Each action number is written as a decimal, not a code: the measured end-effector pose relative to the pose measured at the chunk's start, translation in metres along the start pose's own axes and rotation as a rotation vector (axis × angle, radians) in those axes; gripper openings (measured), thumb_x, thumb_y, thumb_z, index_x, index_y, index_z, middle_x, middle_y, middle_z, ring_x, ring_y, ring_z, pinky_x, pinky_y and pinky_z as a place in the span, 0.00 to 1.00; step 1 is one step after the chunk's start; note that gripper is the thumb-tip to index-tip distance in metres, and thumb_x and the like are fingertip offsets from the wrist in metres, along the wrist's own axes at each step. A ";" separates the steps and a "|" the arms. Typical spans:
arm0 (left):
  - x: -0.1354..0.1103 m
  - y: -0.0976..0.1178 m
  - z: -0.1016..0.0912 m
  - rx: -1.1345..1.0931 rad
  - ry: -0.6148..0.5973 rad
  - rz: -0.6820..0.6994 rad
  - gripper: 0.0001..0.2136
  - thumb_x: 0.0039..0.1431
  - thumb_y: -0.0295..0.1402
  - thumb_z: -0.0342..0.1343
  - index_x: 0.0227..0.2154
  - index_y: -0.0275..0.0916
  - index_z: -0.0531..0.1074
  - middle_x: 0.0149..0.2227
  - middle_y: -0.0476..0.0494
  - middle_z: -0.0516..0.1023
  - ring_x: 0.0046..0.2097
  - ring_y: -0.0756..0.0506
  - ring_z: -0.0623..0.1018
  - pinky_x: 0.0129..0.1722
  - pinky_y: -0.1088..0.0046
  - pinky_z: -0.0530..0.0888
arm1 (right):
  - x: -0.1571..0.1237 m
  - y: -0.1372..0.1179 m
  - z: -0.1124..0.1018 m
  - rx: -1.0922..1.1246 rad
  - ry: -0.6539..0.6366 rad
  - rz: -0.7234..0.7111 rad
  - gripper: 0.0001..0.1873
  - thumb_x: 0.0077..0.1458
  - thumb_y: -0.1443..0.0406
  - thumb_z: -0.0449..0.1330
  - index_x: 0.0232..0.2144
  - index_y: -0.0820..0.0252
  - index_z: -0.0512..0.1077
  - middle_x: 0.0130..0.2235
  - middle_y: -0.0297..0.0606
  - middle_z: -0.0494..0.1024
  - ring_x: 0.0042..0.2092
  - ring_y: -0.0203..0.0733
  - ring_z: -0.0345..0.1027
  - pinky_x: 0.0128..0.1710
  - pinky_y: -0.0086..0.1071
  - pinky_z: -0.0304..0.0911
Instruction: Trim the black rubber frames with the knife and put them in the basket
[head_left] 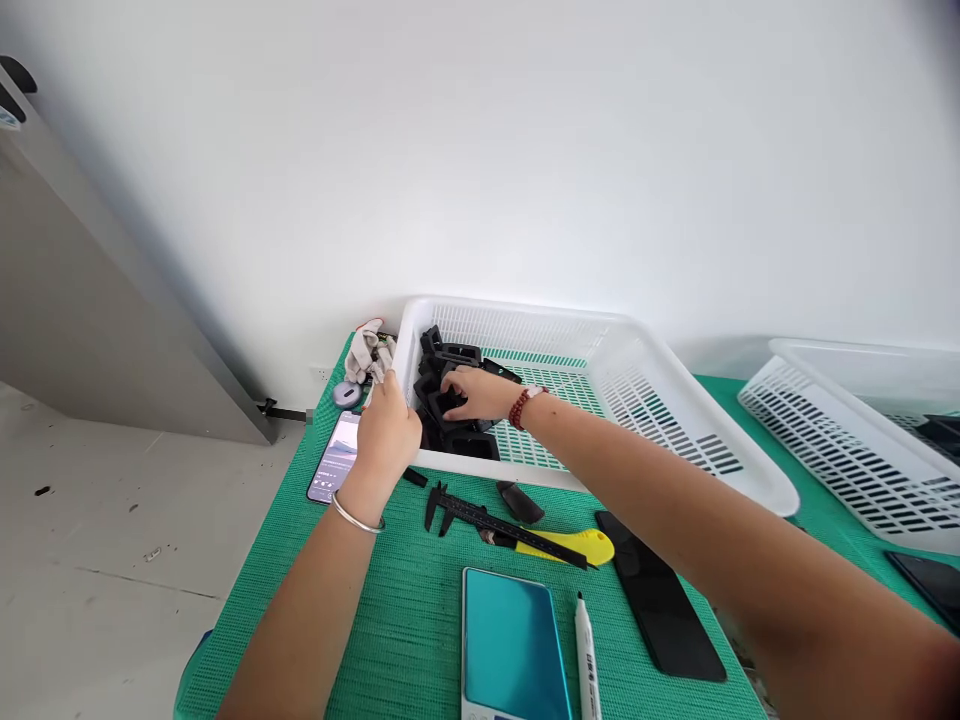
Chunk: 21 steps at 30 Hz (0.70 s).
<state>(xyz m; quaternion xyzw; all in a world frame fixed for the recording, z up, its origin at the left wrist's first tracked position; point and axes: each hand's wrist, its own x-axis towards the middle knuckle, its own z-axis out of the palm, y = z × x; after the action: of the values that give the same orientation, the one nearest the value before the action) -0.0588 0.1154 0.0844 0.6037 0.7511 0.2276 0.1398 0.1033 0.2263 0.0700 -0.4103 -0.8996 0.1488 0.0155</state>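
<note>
A white slotted basket sits on the green mat and holds a heap of black plastic parts in its left end. My right hand, with a red bead bracelet at the wrist, reaches into the basket and its fingers close round one black part on top of the heap. My left hand, with a silver bangle, grips the basket's left rim with curled fingers.
On the mat in front lie a black caliper, a yellow utility knife, a small scale with a teal top, a white marker, a black phone and a lit phone. A glove lies at the back left. A second white basket stands at the right.
</note>
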 end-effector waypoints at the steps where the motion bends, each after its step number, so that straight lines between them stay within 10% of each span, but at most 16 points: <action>1: 0.000 0.000 0.000 0.001 0.005 0.004 0.27 0.58 0.24 0.44 0.61 0.33 0.53 0.55 0.29 0.69 0.53 0.34 0.74 0.45 0.60 0.73 | -0.002 -0.003 0.003 -0.007 -0.036 -0.020 0.31 0.41 0.55 0.68 0.48 0.59 0.69 0.45 0.44 0.71 0.47 0.49 0.66 0.49 0.41 0.64; 5: 0.001 -0.003 0.003 -0.005 0.036 0.039 0.27 0.58 0.24 0.43 0.61 0.33 0.53 0.56 0.29 0.69 0.55 0.35 0.73 0.48 0.59 0.72 | 0.000 -0.025 0.017 -0.087 -0.155 -0.052 0.48 0.33 0.54 0.72 0.57 0.58 0.63 0.51 0.48 0.68 0.55 0.58 0.60 0.51 0.47 0.62; 21: -0.005 0.006 0.006 0.272 0.287 0.231 0.16 0.61 0.32 0.48 0.51 0.35 0.66 0.55 0.31 0.68 0.59 0.34 0.66 0.62 0.49 0.57 | -0.038 0.011 -0.037 0.043 0.100 0.099 0.16 0.62 0.62 0.50 0.50 0.55 0.69 0.51 0.37 0.76 0.52 0.38 0.69 0.53 0.33 0.62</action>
<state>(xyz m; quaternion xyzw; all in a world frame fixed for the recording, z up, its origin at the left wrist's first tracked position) -0.0496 0.1127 0.0816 0.6604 0.7129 0.2224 -0.0783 0.1423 0.2140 0.1062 -0.4607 -0.8730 0.1478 0.0620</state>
